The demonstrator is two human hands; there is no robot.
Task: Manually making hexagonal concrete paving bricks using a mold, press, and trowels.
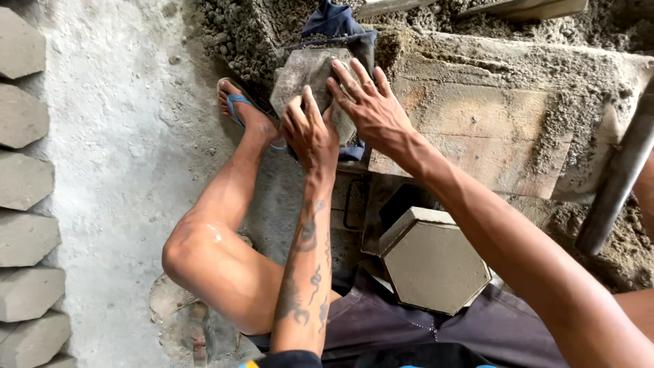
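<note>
Both of my hands rest on a dark grey hexagonal plate (306,73) tilted up near the top middle of the head view. My left hand (310,133) presses its lower edge with curled fingers. My right hand (364,102) lies flat across its right side, fingers spread. Below them, on my lap, sits a hexagonal mould (432,262) filled with smooth grey cement. My bent left leg (218,238) reaches out to a foot in a blue sandal (238,109).
Several finished grey hexagonal blocks (24,180) stand in a column along the left edge on the concrete floor (122,170). A cement-caked wooden bench (490,129) lies ahead, loose cement mix (238,34) behind it. A metal bar (620,177) leans at the right.
</note>
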